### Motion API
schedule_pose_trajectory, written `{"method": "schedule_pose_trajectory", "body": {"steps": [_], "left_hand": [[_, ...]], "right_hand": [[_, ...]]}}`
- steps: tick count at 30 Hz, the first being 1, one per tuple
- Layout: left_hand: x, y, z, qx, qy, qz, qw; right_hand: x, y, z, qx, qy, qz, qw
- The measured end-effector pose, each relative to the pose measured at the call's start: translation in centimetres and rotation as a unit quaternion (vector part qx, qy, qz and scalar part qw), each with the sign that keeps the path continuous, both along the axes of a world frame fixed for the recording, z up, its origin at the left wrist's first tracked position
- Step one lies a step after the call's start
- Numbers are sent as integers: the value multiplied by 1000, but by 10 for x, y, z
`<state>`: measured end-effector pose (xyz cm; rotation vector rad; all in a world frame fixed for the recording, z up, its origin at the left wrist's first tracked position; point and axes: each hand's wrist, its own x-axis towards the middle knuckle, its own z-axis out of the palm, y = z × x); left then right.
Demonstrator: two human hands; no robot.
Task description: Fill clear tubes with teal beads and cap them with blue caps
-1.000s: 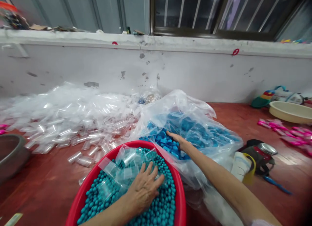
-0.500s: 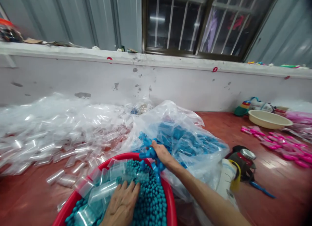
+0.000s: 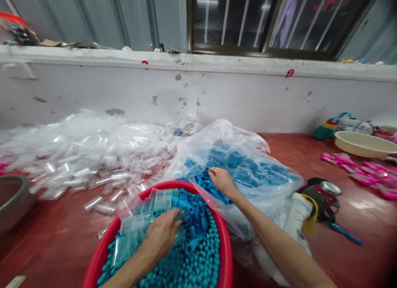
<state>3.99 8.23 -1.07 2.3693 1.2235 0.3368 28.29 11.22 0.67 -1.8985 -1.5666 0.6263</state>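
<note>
A red basin (image 3: 228, 255) holds many teal beads (image 3: 198, 267), with clear plastic tubes (image 3: 136, 224) lying on them at the left. Small blue plastic pieces (image 3: 194, 213) sit in a heap on the beads. My left hand (image 3: 163, 232) is inside the basin, fingers bent and closed around what looks like a clear tube, blurred by motion. Beyond the rim, a clear plastic bag (image 3: 266, 205) lies with more blue pieces in it. At its opening is my right hand (image 3: 221, 181), fingers curled down against the blue pieces; its grip is hidden.
A large pile of clear tubes (image 3: 93, 147) spreads over the red floor at the left, near a grey bowl (image 3: 15, 201). Rightward are a jug-like white container (image 3: 297, 217), a blue-handled tool (image 3: 345, 233), pink pieces (image 3: 366, 172) and a cream basin (image 3: 366, 145). A white wall stands behind.
The blue pieces my right hand held over the rim now lie in the basin. That hand has moved back to the bag. My left hand has gone from spread to curled.
</note>
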Motion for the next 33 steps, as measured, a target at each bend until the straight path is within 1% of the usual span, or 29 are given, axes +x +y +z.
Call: {"method": "schedule_pose_trajectory", "body": {"steps": [2,3,5,6,7,9,11,13,15,18,20,22,24,27,30,31,33], "left_hand": [[0,5,6,-72,-72,9,995],[-1,8,7,-119,-115,18,986],[-1,12,6,-222,-189,47,955],[-2,15,6,-274,-218,63,934],[-2,16,5,-324,-243,76,911],[-4,18,5,-400,-285,77,868],[-7,18,6,-439,-314,58,840],[-9,17,7,-454,-324,49,829],[-10,14,10,-471,-315,56,822],[-10,10,14,-496,-297,66,813],[-11,5,17,-491,-294,76,817],[-12,0,20,-472,-299,86,825],[-14,-4,22,-456,-310,92,829],[-18,-9,21,-449,-327,87,827],[-22,-12,17,-428,-335,76,836],[-23,-13,16,-415,-336,68,843],[-26,-13,16,-384,-328,45,862]], "right_hand": [[16,15,-17,-65,12,-4,998],[20,19,-26,-92,21,-1,996],[24,24,-42,-121,45,8,992],[24,25,-47,-129,60,12,990],[24,25,-50,-133,77,15,988],[24,24,-51,-132,113,19,985],[25,24,-46,-121,149,22,981],[24,24,-36,-106,180,27,978],[19,24,-22,-93,198,39,975],[4,20,-1,-72,197,69,975],[-9,14,10,-49,177,91,979],[-22,5,18,-21,145,113,983],[-35,-4,22,2,115,132,984],[-57,-20,25,38,58,172,983],[-79,-36,26,79,7,237,968],[-85,-40,25,76,11,260,963],[-93,-47,24,42,56,285,956]]}}
